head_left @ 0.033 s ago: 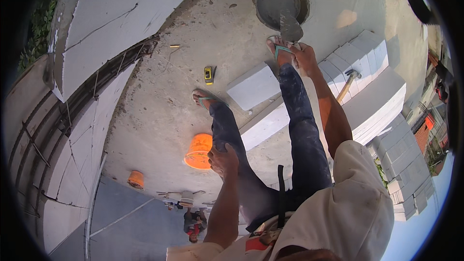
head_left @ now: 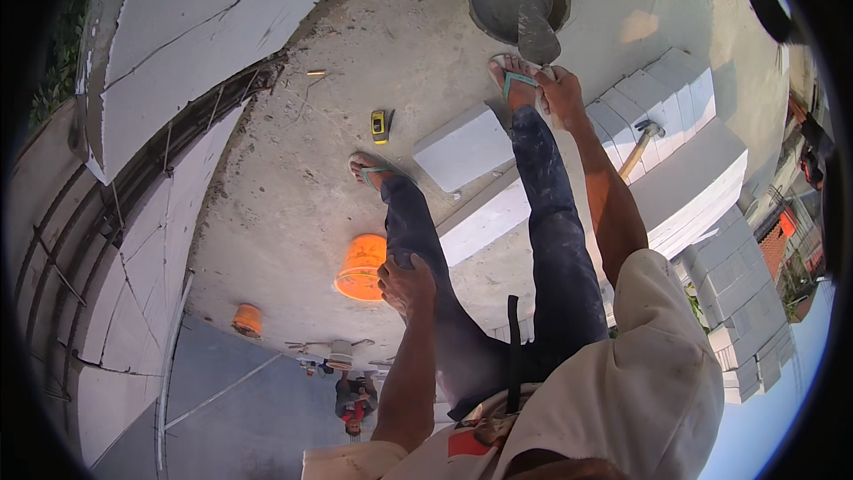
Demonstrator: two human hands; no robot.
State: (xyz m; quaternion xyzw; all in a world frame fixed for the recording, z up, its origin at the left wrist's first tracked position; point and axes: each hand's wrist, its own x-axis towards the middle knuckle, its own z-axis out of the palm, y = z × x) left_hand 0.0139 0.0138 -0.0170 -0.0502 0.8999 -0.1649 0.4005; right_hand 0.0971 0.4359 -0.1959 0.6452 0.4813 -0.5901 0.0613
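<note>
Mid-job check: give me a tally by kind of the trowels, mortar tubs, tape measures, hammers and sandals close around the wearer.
Trowel: 1, in the right hand
Round mortar tub: 1
Tape measure: 1
Hammer: 1
Sandals: 2
Total: 6

The head camera's view had moved a little, so the round grey basin of wet mortar [head_left: 562,7], the yellow and black tape measure [head_left: 379,127] and the bright orange plastic bucket [head_left: 360,268] appeared slightly higher. The right hand [head_left: 562,93] with the grey metal trowel [head_left: 538,40] had shifted very slightly rightward against the basin.
</note>
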